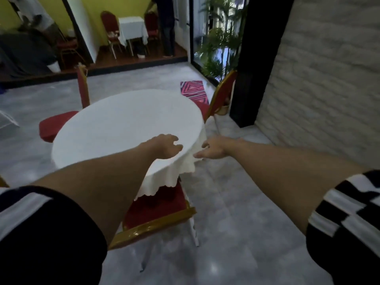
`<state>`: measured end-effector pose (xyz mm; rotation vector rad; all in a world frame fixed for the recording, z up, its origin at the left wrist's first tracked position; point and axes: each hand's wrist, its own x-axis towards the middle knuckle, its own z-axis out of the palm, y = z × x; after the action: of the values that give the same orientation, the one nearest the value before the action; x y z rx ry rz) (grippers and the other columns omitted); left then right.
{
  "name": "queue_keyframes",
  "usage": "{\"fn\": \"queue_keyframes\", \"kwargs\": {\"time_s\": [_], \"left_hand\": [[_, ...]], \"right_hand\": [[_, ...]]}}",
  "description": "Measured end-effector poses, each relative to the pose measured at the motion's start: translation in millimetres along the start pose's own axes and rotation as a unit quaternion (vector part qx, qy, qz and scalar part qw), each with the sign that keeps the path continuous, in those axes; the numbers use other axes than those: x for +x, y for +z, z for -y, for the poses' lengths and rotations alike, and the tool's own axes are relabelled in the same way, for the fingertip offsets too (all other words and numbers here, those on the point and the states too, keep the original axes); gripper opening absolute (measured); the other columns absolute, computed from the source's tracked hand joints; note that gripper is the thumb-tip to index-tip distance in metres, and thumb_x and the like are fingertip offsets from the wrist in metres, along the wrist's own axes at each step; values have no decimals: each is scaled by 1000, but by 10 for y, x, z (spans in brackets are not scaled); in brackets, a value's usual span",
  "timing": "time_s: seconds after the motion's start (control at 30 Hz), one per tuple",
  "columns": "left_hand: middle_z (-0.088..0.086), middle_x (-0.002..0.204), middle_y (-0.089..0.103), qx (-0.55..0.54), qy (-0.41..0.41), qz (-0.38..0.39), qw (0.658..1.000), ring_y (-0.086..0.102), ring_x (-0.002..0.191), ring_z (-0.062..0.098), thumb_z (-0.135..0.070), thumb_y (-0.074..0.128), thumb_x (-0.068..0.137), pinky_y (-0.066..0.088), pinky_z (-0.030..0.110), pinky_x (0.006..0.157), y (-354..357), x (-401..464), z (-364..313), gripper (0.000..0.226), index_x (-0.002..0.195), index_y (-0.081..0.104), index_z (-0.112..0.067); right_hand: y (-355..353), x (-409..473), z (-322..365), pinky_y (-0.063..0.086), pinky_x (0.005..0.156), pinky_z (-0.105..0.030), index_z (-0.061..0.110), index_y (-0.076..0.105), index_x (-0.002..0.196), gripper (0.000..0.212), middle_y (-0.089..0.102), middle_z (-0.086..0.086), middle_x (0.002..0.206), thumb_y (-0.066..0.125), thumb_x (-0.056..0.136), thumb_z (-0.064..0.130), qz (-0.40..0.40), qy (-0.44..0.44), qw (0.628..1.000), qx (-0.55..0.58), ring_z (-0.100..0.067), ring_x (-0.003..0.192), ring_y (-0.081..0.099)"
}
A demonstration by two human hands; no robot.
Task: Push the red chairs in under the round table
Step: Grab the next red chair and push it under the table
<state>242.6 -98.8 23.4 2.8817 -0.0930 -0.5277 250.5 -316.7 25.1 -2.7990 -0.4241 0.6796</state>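
Both hands reach forward over the near right edge of the round table [127, 128]. Left hand [166, 147] hovers above the white cloth with fingers loosely curled, holding nothing. Right hand [213, 149] is just past the table's edge, beside the hanging tablecloth [170, 177], fingers spread and empty; whether it touches the cloth cannot be told. Black-and-white sleeves cover both upper arms.

From the head view, the table stands on a grey, glossy tiled floor [236, 212]. A white brick wall [318, 79] runs along the right, ending at a black pillar [259, 58]. Beyond it, a glass door shows green palm plants [224, 44]. A pink patterned mat [194, 91] lies on the floor behind the table. At the far end, a raised wooden platform carries a small square table [131, 27] in white cloth with two red chairs, and a person stands beside it against a yellow wall.

Three red chairs with gold frames surround the round table. The near chair [156, 210] sits directly below the arms, its seat partly tucked under the cloth and its gold-edged back toward the camera, facing the table's centre. The left chair [57, 124] is pulled out, its seat only just meeting the table edge, its backrest upright on the far left side. The far right chair [222, 95] stands close behind the table, its back tilted away toward the pillar, its seat mostly hidden by the tabletop
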Motion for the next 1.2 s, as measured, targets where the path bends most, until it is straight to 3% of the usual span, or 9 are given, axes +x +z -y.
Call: {"fn": "queue_keyframes", "kwargs": {"time_s": [0.2, 0.47, 0.67, 0.87, 1.2], "left_hand": [[7, 170, 35, 5, 54, -59, 997, 34, 154, 33, -60, 31, 106, 27, 49, 125, -120, 356, -1068, 69, 163, 33, -22], [10, 171, 32, 74, 99, 3, 992, 31, 156, 35, -66, 42, 102, 23, 51, 126, 2, 958, -2151, 75, 164, 29, -27], [10, 168, 37, 74, 131, 19, 988, 36, 153, 33, -61, 56, 98, 30, 46, 123, -93, 1799, -2556, 80, 164, 30, -24], [8, 169, 35, 49, 132, 7, 990, 37, 152, 35, -88, 51, 76, 34, 57, 120, -413, 2750, -2787, 106, 164, 30, -33], [11, 163, 44, 59, 110, -10, 992, 46, 145, 35, -81, 50, 87, 39, 55, 116, -819, 3769, -3181, 97, 164, 31, -25]], "right_hand": [[-351, -195, -950, 39, 116, -45, 16, 47, 156, 91, 45, -9, 164, 50, 92, 80, -56, 58, 997, -3, -31, 146, 46], [-651, -155, -2040, 34, 120, -42, 20, 36, 162, 94, 34, -9, 170, 56, 91, 78, -81, 102, 990, 52, -32, 152, 37], [-1089, 308, -2729, 40, 117, -50, 30, 30, 164, 116, 37, -7, 168, 60, 70, 91, -103, 137, 983, 65, -32, 149, 40], [-1730, 801, -3291, 40, 118, -46, 24, 24, 166, 109, 42, -8, 166, 64, 82, 81, -120, 136, 980, 79, -30, 149, 43], [-2251, 1690, -3958, 44, 116, -46, 25, 24, 166, 113, 42, -10, 165, 67, 78, 82, -110, 111, 985, 74, -31, 147, 45]]}}
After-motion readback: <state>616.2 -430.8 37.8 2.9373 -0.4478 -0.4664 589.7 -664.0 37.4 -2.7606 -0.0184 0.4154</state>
